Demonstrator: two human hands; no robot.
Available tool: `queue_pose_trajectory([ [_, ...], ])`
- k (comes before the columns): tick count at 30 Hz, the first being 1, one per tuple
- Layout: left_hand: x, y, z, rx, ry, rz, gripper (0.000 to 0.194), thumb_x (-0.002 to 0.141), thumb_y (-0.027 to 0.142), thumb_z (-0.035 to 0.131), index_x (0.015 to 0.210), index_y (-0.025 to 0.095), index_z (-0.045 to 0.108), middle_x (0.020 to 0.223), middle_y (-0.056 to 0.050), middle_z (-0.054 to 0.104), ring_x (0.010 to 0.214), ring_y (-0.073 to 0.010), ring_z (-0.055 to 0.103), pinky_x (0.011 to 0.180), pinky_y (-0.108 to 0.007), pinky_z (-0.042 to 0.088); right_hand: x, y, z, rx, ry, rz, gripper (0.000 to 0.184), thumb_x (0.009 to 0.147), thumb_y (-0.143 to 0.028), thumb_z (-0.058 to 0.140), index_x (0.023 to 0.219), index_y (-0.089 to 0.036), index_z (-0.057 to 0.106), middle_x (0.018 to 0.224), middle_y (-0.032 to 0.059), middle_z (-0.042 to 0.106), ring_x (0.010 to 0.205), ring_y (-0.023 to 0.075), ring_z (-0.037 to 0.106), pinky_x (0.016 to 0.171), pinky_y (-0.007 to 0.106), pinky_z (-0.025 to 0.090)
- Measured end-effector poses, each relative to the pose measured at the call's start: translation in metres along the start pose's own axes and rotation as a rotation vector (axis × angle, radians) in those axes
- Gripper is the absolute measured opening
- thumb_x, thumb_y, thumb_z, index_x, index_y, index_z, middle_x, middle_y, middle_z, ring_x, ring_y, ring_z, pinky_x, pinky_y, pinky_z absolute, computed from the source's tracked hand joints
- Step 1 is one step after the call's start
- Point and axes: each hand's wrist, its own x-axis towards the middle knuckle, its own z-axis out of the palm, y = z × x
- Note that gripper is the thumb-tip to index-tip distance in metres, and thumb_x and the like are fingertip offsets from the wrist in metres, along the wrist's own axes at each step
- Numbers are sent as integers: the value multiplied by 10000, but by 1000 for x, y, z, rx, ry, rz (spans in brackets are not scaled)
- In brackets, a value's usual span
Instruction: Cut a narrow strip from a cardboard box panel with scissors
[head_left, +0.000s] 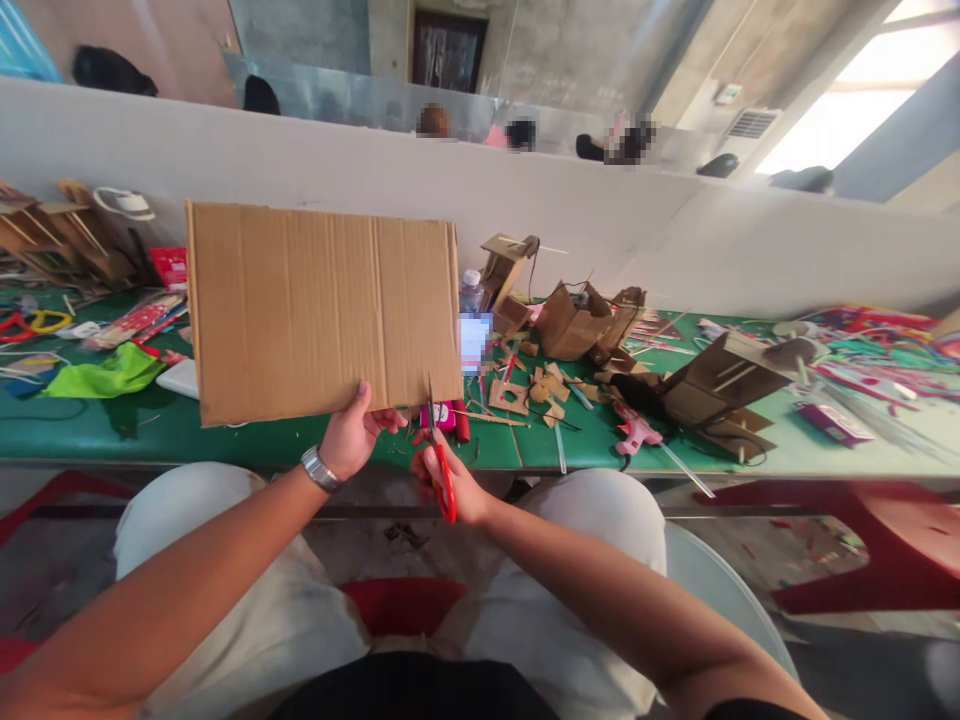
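Observation:
A large flat sheet of brown cardboard [322,310] is held up in front of me, tilted toward upright. My left hand [352,435] grips its lower edge, thumb on the near face and fingers behind. In my right hand [454,480] are red-handled scissors [444,480], with fingers closed round the handles. Their blades point upward at the lower edge of the cardboard, near its right corner. Whether the blades have cut into the sheet I cannot tell. A pink object [439,415] lies on the table just behind the scissors.
The green table [352,450] carries cardboard scraps [551,390], a pink glue gun [637,435], cardboard structures [724,385] and a bottle [471,290]. At left lie a bright green cloth-like piece [97,375] and yellow-and-red scissors [37,322]. A white partition [360,165] runs behind.

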Motion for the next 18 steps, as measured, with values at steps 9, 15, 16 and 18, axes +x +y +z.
queue_pose_trajectory([
  [9, 2, 1, 0, -108, 30, -19, 482, 810, 559, 877, 906, 105, 747, 760, -126, 827, 658, -221, 799, 640, -289, 614, -2, -5, 3, -24, 65, 12, 763, 711, -845, 790, 1099, -314, 403, 663, -142, 349, 439, 45, 290, 435, 186, 202],
  [15, 5, 1, -3, -102, 38, -25, 487, 829, 560, 863, 902, 97, 730, 732, -133, 817, 671, -236, 805, 654, -303, 623, 2, -9, 3, -50, 59, -7, 725, 729, -859, 762, 1030, -294, 422, 662, -133, 368, 428, 44, 276, 395, 188, 203],
  [16, 6, 1, -3, -105, 34, -21, 489, 821, 557, 871, 908, 98, 729, 741, -131, 819, 671, -232, 804, 656, -302, 625, 4, -10, 4, -48, 65, -15, 723, 730, -857, 764, 1016, -291, 417, 663, -132, 367, 433, 45, 275, 395, 189, 210],
  [18, 6, 2, -3, -108, 24, 6, 484, 792, 540, 899, 918, 104, 730, 763, -122, 825, 677, -223, 803, 658, -296, 628, 9, -9, 5, -47, 81, -38, 719, 729, -844, 778, 989, -286, 406, 664, -128, 365, 448, 47, 275, 398, 192, 221],
])
